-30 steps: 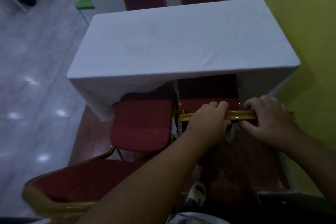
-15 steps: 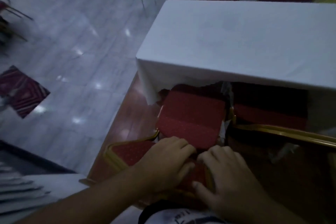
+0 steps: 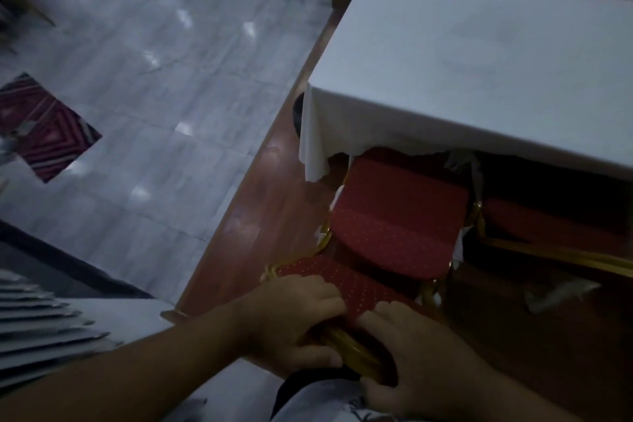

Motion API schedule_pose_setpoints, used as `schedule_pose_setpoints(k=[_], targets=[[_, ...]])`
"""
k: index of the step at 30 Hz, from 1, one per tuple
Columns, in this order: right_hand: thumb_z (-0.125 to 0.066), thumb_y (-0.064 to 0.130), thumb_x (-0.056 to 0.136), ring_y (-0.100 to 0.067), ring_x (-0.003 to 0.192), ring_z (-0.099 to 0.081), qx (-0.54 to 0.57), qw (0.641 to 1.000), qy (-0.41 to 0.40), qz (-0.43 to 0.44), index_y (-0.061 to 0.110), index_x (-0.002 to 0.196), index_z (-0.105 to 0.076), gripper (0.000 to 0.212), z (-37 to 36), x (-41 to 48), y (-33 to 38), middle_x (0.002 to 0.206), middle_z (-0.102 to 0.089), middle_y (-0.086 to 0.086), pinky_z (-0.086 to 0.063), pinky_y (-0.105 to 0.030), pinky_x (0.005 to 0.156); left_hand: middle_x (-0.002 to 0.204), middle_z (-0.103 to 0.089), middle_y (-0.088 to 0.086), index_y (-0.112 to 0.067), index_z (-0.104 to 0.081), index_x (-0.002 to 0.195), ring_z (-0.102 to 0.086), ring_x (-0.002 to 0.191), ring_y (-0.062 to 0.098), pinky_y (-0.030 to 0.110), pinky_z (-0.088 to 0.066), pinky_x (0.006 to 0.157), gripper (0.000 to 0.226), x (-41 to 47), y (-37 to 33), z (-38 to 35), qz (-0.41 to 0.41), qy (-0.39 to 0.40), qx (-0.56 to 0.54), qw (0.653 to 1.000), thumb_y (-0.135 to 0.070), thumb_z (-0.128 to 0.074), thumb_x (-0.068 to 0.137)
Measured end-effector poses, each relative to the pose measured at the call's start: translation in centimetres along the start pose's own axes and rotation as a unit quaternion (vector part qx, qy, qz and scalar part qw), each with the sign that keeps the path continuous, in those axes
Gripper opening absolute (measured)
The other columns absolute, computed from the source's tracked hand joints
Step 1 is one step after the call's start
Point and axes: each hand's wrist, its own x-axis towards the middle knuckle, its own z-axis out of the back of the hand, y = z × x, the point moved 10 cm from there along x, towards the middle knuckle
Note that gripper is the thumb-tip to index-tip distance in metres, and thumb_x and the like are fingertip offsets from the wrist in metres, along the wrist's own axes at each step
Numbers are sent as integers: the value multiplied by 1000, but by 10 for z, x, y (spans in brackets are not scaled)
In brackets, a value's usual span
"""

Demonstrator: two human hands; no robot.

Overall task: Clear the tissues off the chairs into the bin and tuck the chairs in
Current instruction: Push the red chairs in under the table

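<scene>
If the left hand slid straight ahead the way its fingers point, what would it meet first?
Probably the red chair back under its fingertips, then the seat cushion beyond; the left hand already grips that chair's gold frame. Depth is unclear.

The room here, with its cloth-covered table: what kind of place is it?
Probably a banquet or function hall. A long table under a white tablecloth, red padded chairs with gold frames of the banquet kind, and a wide polished tile floor suggest it.
</scene>
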Motion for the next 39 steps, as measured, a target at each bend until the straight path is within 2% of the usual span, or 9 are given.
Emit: schedule_pose_setpoints(k=[4, 7, 9, 12, 15, 22, 25, 30, 39], targets=[[-48, 70, 76, -4, 107, -39, -29, 999, 9, -15, 33, 125, -45, 62, -7, 5, 0, 114, -44, 13, -43, -36, 93, 96, -49, -5, -24, -47, 100, -43, 82, 10, 33, -44, 69, 42, 1, -1, -7, -36, -18, 25, 999, -65, -48, 93], [-56, 58, 77, -7, 85, -42, -100, 994, -30, 37, 31, 99, -53, 35, -4, 6, 15, 94, -47, 11, -49, -36, 72, 89, -47, -6, -25, -44, 93, -39, 76, 10, 32, -41, 63, 42, -1, -2, -9, -48, -58, 62, 995, -66, -45, 94], [-59, 51, 79, -9, 78, -43, -109, 991, -43, 67, 28, 92, -55, 26, -6, 6, 20, 88, -48, 9, -46, -34, 60, 86, -46, -7, -25, -44, 90, -38, 74, 10, 31, -39, 61, 42, -3, -2, -7, -47, -86, 64, 993, -66, -47, 94], [-58, 40, 85, -14, 81, -46, -94, 989, -48, 102, 19, 102, -61, 27, -5, 7, 17, 94, -53, 3, -44, -37, 62, 84, -44, -7, -25, -45, 87, -37, 73, 10, 30, -36, 59, 42, -2, -3, -1, -43, -115, 79, 989, -66, -46, 94], [-57, 39, 87, -16, 84, -48, -116, 985, -45, 122, 13, 115, -60, 38, -2, 8, 6, 100, -55, -1, -45, -36, 66, 84, -44, -8, -25, -44, 88, -35, 73, 9, 28, -30, 59, 39, 5, -4, 4, -35, -130, 97, 986, -64, -45, 94], [-56, 42, 92, -17, 85, -53, -131, 978, -89, 139, 10, 127, -58, 47, 31, 15, -23, 103, -59, -4, -49, -33, 66, 83, -50, -6, -24, -47, 88, -43, 70, 11, 27, -39, 53, 39, 39, 6, 16, -23, -156, 136, 978, -63, -48, 91], [-55, 45, 92, -16, 80, -54, -142, 968, -174, 111, 15, 118, -64, 41, 51, 7, -38, 97, -61, -1, -46, -33, 63, 83, -51, -5, -23, -49, 88, -44, 69, 12, 30, -42, 52, 42, 55, 7, 25, -25, -176, 129, 976, -64, -45, 92], [-49, 67, 91, -19, 75, -52, -185, 929, -318, -40, 23, 98, -56, 45, 64, -27, -82, 86, -56, 2, -41, -36, 59, 82, -50, -3, -21, -50, 87, -44, 68, 15, 32, -38, 54, 42, 79, 7, 33, -11, -210, 134, 968, -62, -45, 93], [-42, 74, 88, -18, 69, -48, -208, 901, -373, -69, 20, 91, -46, 54, 100, -17, -127, 80, -51, 1, -39, -34, 54, 81, -46, -5, -19, -50, 89, -41, 67, 12, 30, -33, 57, 44, 124, 27, 56, 21, -231, 124, 965, -62, -40, 92]])
